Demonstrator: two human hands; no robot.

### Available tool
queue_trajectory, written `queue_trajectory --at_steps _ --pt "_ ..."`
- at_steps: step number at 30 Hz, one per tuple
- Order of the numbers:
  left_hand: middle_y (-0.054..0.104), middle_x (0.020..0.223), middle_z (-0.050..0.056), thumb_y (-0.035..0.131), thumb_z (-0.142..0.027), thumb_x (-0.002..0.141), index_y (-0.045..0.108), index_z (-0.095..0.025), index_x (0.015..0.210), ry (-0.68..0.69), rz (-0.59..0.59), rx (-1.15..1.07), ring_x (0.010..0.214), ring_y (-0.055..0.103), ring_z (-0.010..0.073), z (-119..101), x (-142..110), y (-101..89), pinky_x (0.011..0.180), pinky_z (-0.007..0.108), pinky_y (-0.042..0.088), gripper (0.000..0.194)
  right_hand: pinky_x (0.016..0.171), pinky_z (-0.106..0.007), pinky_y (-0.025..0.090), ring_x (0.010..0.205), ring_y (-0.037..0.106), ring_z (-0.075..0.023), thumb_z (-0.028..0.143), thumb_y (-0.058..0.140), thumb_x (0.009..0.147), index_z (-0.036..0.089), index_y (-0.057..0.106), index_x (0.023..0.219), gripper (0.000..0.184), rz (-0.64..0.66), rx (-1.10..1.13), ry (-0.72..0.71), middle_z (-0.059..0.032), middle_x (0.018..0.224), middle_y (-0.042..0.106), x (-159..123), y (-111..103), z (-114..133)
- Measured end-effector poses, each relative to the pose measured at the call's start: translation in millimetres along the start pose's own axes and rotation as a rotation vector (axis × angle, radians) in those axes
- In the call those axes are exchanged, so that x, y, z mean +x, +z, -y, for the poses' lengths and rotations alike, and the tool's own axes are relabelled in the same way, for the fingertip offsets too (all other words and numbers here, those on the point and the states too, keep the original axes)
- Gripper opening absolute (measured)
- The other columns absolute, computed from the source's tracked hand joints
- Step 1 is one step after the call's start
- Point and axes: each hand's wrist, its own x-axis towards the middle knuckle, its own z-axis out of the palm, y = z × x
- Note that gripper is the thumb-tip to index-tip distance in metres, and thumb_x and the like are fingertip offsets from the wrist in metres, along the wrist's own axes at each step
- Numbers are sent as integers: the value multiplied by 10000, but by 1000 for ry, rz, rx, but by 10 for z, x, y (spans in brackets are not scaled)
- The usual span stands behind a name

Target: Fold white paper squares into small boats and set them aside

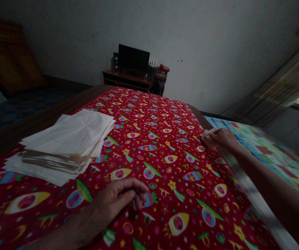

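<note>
Curls the fingers of the left hand point(120, 198) loosely inward, low over the near part of the red printed surface point(170, 180); contact with it hard to tell. Cut off below: the surface's near edge. Farther in, by the left edge, an uneven stack of paper sheets point(68, 139), yellowed, the writing too faint to read. At the right edge, pinches a small wad point(208, 136), creamy and crumpled, between the drawn-together thumb and fingers of the right hand point(223, 138). Juts out leftward past the fingertips, partly hidden behind them; cloth or paper, impossible to say. Beyond the far edge, a dark monitor point(134, 59).
</note>
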Motion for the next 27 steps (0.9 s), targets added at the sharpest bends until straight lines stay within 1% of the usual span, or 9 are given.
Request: queue_trajectory --at_steps 5,9,13,17,23,27 --pt "678 766 53 630 -401 809 677 -147 895 6 -8 -9 631 589 123 28 12 -3 582 219 449 272 828 -370 502 985 587 -204 337 572 884 125 567 1145 336 102 23 87 -112 1156 571 -10 -26 18" --pt "680 771 44 637 -422 807 683 -163 903 10 12 -51 623 589 108 58 14 -11 574 199 446 280 832 -370 500 990 583 -201 336 560 892 145 570 1146 318 131 21 119 -104 1171 568 -55 -11 12" --pt "679 763 40 645 -423 801 687 -163 890 -7 4 -43 631 590 106 3 5 8 582 197 448 278 829 -380 501 1000 581 -203 335 560 892 165 559 1161 318 144 1 135 -87 1172 566 -102 -15 18" --pt "679 746 44 661 -426 784 686 -156 876 -7 -5 -48 614 589 113 -7 4 19 571 208 449 287 829 -375 502 995 582 -199 338 550 898 174 567 1151 302 150 -12 133 -82 1173 569 -112 -39 53" --pt "682 781 46 607 -403 836 679 -162 910 34 16 -31 635 595 111 88 7 -11 580 201 450 262 819 -367 504 982 588 -198 340 558 893 163 575 1134 300 148 -4 82 -81 1149 579 -87 -39 78" --pt "677 779 55 604 -413 832 670 -148 916 25 23 -23 631 593 118 112 12 -23 577 211 454 286 833 -370 500 998 581 -198 333 556 895 165 566 1152 307 105 1 34 -95 1175 565 -46 -25 93"
